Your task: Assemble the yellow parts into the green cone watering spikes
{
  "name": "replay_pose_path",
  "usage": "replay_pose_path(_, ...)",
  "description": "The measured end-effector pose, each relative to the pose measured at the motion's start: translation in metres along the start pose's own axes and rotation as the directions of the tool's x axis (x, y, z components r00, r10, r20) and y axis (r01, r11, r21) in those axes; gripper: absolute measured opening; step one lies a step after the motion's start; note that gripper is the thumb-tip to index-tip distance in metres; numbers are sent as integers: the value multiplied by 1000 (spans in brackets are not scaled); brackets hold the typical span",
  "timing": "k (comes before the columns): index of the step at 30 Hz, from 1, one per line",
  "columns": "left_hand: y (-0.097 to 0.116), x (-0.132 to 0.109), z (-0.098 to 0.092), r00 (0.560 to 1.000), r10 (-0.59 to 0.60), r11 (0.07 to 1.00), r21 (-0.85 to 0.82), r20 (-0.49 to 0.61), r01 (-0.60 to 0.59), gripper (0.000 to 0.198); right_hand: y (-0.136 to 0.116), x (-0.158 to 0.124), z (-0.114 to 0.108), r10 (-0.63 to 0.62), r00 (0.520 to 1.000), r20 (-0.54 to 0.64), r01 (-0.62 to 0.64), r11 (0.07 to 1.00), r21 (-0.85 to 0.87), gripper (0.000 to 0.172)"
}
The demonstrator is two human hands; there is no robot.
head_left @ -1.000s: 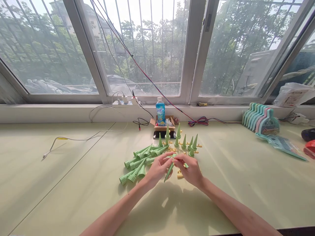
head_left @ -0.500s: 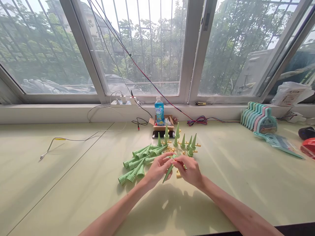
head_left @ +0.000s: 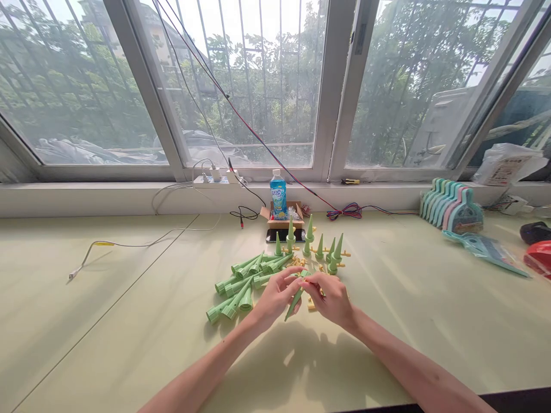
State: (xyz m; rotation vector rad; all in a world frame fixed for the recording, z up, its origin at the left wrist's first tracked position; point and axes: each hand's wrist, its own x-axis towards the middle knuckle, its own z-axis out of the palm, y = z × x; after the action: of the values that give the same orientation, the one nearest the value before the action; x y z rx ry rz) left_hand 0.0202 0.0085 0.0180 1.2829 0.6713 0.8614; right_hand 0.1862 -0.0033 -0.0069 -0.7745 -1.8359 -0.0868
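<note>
My left hand (head_left: 278,295) is closed around a green plastic watering spike (head_left: 294,304), its pointed end slanting down toward me. At the spike's wide upper end, my right hand (head_left: 331,295) pinches with thumb and fingers; whatever lies between those fingertips is too small and covered to make out. Left of my hands lies a heap of similar green spikes (head_left: 235,287), hollow ends mostly toward me. Behind them, several spikes (head_left: 334,261) stand point up, some with yellow valves (head_left: 345,254) sticking out sideways. Small yellow parts (head_left: 311,304) lie partly hidden by my right hand.
Beyond the spikes are a dark phone (head_left: 275,236), an open cardboard box (head_left: 284,225) and a bottle of blue liquid (head_left: 278,198). Cables (head_left: 344,212) run along the back. At right stand pastel dustpan-like pieces (head_left: 451,209), beside a teal tool (head_left: 484,252) and a red object (head_left: 540,259).
Hardly anything differs. Both hands stay together at the same spike, with only a very slight shift of the right fingers.
</note>
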Motion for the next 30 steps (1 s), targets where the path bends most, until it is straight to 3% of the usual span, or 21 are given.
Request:
replay_pose_path(4,-2,1,-1,1000,3,1000,2,-5,-3,50,1,1,1,-9,1000,-16,9,1000,6,21)
replay_pose_path(9,1,1,-1,1000,-6,999,52,-22,7,50,4,0,0,31,998,49,-31,999,12,24)
replay_pose_path(14,2,1,-2,993,34,979,202,-115,-10,50,10,2,-6,64,997,48,-66,997,47,15)
replay_pose_path(17,-1,0,-3,979,147,911,406,-139,-79,42,14,5,-10,157,988,5,-157,987,32,16)
replay_pose_path(21,-7,-2,-3,960,267,743,653,-84,-149,30,21,7,-9,240,971,2,-240,971,-10,20)
replay_pose_path(25,-12,-3,-5,961,272,611,779,-40,-141,27,28,6,-5,300,952,68,-297,954,-51,20)
replay_pose_path(30,-18,-3,-7,968,247,550,828,-36,-109,28,31,5,-6,319,933,167,-297,943,-148,19)
